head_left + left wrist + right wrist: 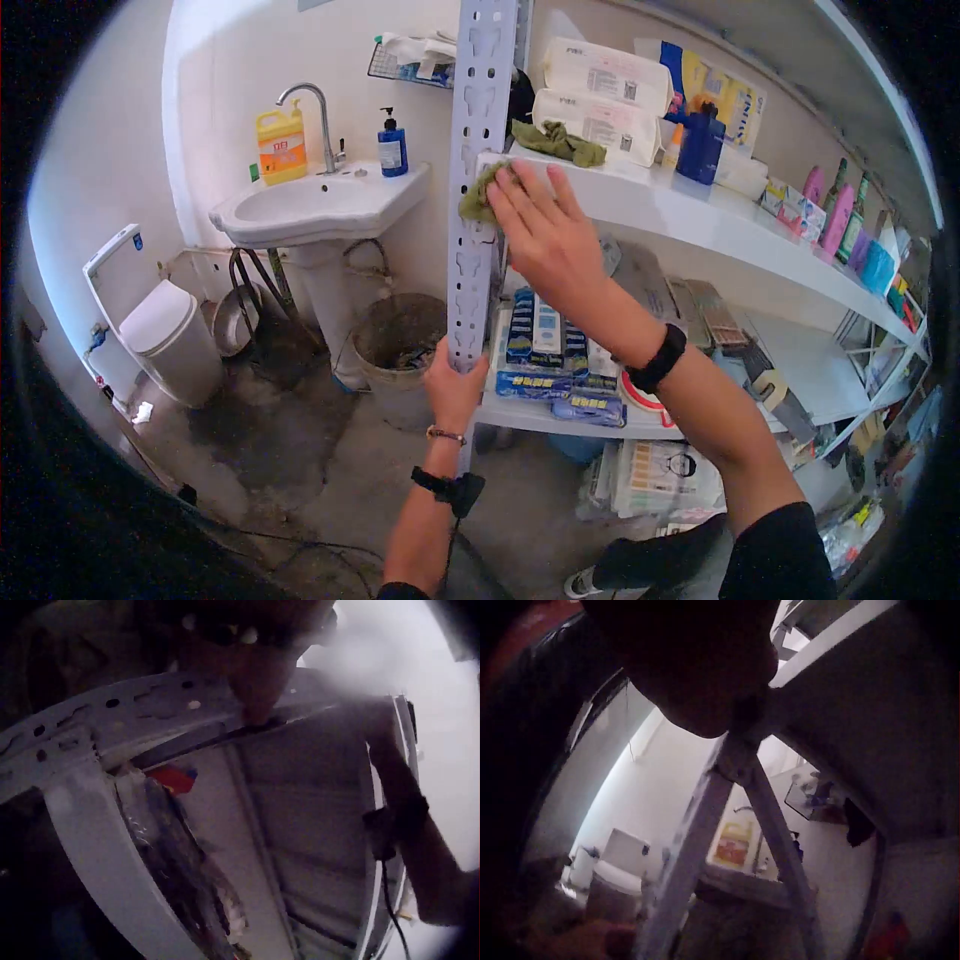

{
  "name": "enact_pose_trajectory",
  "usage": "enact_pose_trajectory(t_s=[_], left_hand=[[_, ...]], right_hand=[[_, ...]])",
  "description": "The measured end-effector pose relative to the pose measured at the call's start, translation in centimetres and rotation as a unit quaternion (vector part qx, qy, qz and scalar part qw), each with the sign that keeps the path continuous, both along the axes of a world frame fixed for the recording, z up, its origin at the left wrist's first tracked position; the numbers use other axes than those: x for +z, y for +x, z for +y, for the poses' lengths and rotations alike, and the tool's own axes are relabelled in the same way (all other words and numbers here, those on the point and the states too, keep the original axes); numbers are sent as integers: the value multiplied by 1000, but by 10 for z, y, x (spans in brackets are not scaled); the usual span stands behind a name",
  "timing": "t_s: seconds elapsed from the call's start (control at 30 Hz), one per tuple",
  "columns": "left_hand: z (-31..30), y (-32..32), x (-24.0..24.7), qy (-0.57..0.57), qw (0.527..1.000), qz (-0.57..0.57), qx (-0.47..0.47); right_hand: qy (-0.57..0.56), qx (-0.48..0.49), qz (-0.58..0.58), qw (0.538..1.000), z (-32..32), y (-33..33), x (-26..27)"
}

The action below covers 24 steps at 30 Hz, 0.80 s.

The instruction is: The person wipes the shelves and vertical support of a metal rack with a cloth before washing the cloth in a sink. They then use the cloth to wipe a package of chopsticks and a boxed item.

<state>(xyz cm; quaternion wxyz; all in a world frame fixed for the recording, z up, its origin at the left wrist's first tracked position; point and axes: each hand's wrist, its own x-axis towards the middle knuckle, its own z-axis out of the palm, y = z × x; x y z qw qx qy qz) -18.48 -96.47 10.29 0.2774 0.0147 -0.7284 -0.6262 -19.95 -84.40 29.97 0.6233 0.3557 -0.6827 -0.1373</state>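
Pressed green cloth to the upright at upper centre with straight fingers of the right hand; gripped it lower down with curled left hand. Best wiped, probably, with even pressure, steadily braced.

A head camera looks forward and down from above, taking in the post, the shelf to its right, and the sink and toilet to its left. The left wrist camera sits tight against the left hand on the post, facing up at the shelf's underside, where the right forearm crosses. The right wrist camera, pressed close beneath the dark right hand, faces out past the post toward the sink and toilet. All three views share the post.
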Motion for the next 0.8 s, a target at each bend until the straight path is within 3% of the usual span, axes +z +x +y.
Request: enact_pose_trajectory(t_s=[0.07,0.23,0.37,0.47,0.6,0.7,0.77,0.8], left_hand=[[-1,-11,-9,-11,997,81,-5],[0,-11,-12,-29,998,61,21],[-1,-11,-11,-19,998,62,9],[-1,-9,-10,-54,996,63,39],[-3,-16,-14,-54,997,37,28],[-2,-12,-14,-49,997,65,16],[-3,-10,-12,-46,996,76,21],[-3,-7,-13,-44,996,72,19]], right_hand=[[-42,-25,12,999,-6,0,19],[-64,-27,-8,998,-10,-3,-12],[-85,-32,-3,996,-19,-1,10],[-86,-29,-23,996,-17,-8,-28],[-86,-6,-13,996,-21,-8,1],[-137,-18,-4,990,-25,-6,-9],[-64,-8,-96,993,-8,0,-48],[-98,-4,-194,976,4,4,-63]])
